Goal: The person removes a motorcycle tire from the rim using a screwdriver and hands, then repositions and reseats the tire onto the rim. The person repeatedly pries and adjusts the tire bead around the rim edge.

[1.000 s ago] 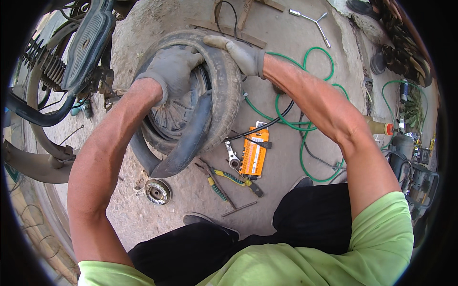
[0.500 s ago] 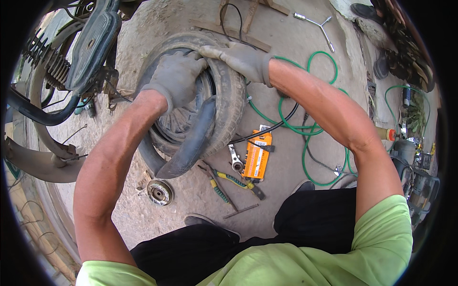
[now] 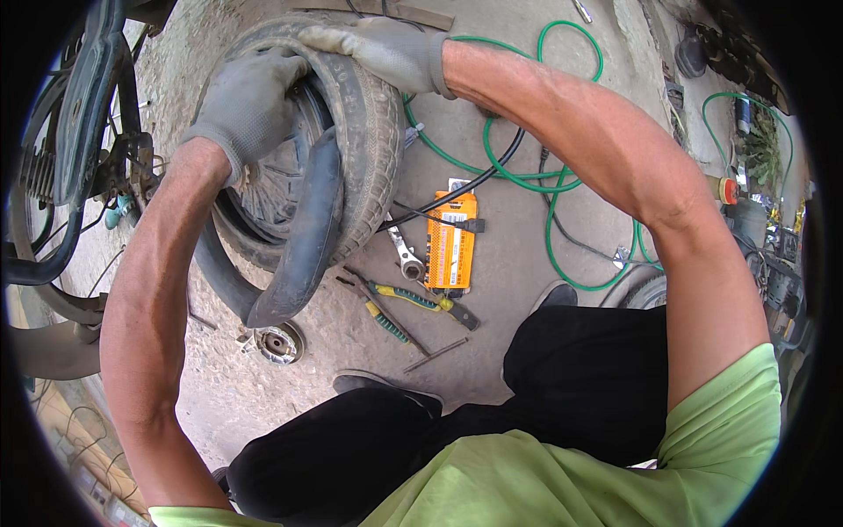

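A wheel with a dusty black tyre (image 3: 373, 149) lies tilted on the ground before me. A black inner tube (image 3: 307, 233) hangs partly out of it, its near loop bulging over the spoked rim (image 3: 268, 189). My left hand (image 3: 250, 105), in a grey glove, is closed at the far inner side of the tyre, fingers curled down where the tube goes in; their tips are hidden. Over the tyre's far tread lies my right hand (image 3: 382, 53), also gloved, gripping the tyre with its fingers reaching toward the left hand.
Pliers with green-yellow handles (image 3: 391, 323), a ratchet wrench (image 3: 407, 260), an orange packet (image 3: 451, 241) and a metal rod (image 3: 436, 355) lie right of the wheel. A round metal hub part (image 3: 279, 342) sits nearby. Green hose (image 3: 597, 281) loops at right; a motorcycle (image 3: 88, 114) stands left.
The wheel and both hands appear further left and higher in view, as do the floor things; the view itself has shifted. The wheel looks more tilted. Both hands stay on the tyre.
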Action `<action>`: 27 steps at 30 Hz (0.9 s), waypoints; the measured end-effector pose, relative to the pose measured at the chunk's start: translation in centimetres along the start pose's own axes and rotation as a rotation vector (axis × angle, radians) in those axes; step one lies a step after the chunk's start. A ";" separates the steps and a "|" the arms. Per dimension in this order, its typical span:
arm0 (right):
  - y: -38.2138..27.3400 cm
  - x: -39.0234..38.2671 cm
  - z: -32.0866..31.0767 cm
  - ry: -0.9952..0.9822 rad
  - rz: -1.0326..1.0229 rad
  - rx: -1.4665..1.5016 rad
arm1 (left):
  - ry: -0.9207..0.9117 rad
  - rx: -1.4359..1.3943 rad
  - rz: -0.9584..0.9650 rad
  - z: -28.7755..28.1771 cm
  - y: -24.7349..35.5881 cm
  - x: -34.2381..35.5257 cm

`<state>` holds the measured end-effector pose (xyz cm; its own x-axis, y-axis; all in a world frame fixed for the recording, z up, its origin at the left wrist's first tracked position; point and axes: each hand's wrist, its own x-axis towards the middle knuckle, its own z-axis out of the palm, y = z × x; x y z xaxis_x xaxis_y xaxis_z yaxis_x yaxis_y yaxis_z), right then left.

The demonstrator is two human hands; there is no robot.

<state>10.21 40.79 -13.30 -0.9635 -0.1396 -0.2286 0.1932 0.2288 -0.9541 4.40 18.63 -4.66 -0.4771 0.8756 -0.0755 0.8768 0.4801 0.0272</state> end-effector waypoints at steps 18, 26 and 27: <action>1.4 -20.9 2.8 -0.279 0.291 -0.201 | 0.038 -0.061 0.099 0.4 -0.8 -1.0; 11.0 -31.3 12.7 -1.005 -0.014 -0.809 | 0.025 -0.041 0.005 0.4 0.3 -1.0; 11.0 -30.9 13.1 -1.041 -0.003 -0.830 | 0.017 -0.042 0.001 0.3 0.3 -1.0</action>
<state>44.54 34.97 -19.31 -0.3018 -0.7227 -0.6217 -0.3361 0.6909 -0.6400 5.13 17.86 -4.92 -0.4774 0.8768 -0.0581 0.8743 0.4806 0.0686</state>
